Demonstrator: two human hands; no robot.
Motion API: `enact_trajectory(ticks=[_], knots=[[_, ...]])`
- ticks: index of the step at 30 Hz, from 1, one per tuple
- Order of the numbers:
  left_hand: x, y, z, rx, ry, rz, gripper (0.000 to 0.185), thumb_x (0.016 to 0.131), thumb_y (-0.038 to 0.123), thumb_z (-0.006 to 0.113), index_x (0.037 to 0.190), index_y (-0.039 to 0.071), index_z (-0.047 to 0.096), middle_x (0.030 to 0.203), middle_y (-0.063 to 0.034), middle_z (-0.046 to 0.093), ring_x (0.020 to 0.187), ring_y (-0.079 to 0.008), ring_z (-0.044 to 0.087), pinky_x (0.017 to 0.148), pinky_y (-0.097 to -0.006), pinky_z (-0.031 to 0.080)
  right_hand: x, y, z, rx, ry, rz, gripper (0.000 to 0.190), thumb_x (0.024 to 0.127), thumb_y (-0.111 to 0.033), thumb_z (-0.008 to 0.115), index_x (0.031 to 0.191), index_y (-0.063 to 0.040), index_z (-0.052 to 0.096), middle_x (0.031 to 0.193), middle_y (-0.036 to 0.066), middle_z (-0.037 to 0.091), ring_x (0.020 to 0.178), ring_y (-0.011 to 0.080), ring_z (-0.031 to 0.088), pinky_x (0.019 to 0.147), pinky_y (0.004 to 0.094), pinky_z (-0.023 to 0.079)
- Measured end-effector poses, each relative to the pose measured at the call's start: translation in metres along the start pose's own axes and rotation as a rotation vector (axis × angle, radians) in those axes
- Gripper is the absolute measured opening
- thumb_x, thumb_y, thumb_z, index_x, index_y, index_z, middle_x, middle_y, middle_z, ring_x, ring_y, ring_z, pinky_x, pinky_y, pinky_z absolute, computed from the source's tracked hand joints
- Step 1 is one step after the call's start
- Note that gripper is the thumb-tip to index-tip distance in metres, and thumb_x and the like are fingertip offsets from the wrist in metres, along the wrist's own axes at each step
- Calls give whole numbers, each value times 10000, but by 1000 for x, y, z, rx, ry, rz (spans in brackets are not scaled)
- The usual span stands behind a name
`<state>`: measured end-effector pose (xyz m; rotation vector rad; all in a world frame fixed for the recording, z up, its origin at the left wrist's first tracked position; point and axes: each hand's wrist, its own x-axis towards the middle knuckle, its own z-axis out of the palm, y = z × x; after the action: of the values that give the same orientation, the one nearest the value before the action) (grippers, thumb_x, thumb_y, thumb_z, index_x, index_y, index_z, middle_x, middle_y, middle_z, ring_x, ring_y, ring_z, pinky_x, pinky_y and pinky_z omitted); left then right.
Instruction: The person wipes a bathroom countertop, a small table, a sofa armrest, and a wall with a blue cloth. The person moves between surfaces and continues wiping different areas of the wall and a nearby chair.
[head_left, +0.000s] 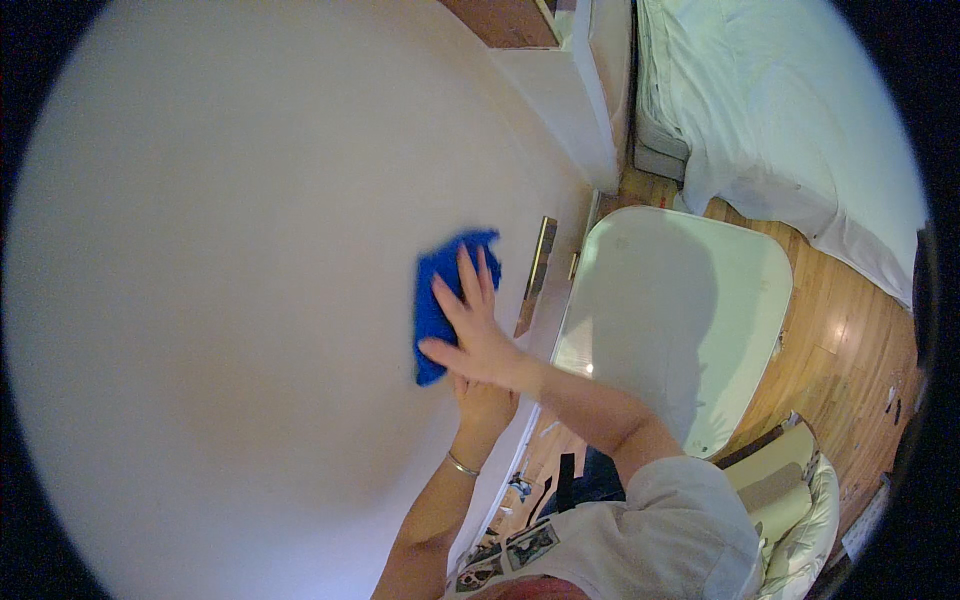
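Note:
A blue cloth (433, 300) lies against a pale wall (262, 262). My right hand (474, 326) rests on it with fingers spread, holding it flat to the surface; the cloth sticks out past the fingertips and on the left side. My left hand (484, 409), with a thin metal bracelet (461, 465) on its wrist, is at the wall just below the right hand. The right wrist and palm cover part of it, so its fingers are mostly hidden.
A narrow dark and gold strip (540, 259) is on the wall right of the cloth. Further right stand a white table with rounded corners (667, 322) and a bed with a pale sheet (795, 120). A cream padded chair (810, 517) is at the lower right, on a wooden floor (832, 322).

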<state>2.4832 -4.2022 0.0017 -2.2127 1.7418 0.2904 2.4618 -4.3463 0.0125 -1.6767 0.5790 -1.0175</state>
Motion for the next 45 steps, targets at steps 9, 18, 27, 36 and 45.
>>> enact_trajectory(ticks=[9,18,27,36,45], knots=[[0,9,-10,61,54,-12,577,924,377,631,1431,112,554,1614,-108,377,1506,-310,292,1083,-649,287,44,101,-20,114,292,201,876,909,-302,696,1623,-122,220,1687,237,57,1534,474,84,1237,566,87],[1,4,5,36,43,-31,583,910,349,652,1426,95,553,1637,-107,338,1518,-309,267,1122,-611,257,6,170,4,216,349,519,746,1026,-323,563,1631,-119,177,1673,250,125,1539,412,147,1240,496,141],[-36,-13,50,4,-165,-5,633,877,313,682,1438,63,530,1632,-163,315,1505,-342,285,1164,-580,249,-151,139,101,268,235,720,840,993,-361,581,1633,-92,108,1665,287,85,1533,461,118,1232,549,133],[-35,-1,16,-9,111,-80,659,890,342,680,1472,89,504,1641,-191,281,1483,-408,291,1163,-601,237,18,77,11,124,285,360,870,938,-427,632,1627,-131,192,1673,265,87,1496,524,158,1201,627,120],[-112,-33,38,4,140,-189,684,872,335,686,1475,74,495,1541,-202,423,1434,-398,357,1136,-607,208,-127,-2,92,97,-38,307,952,876,-443,711,1587,-20,238,1635,355,27,1439,637,112,1158,699,135]])
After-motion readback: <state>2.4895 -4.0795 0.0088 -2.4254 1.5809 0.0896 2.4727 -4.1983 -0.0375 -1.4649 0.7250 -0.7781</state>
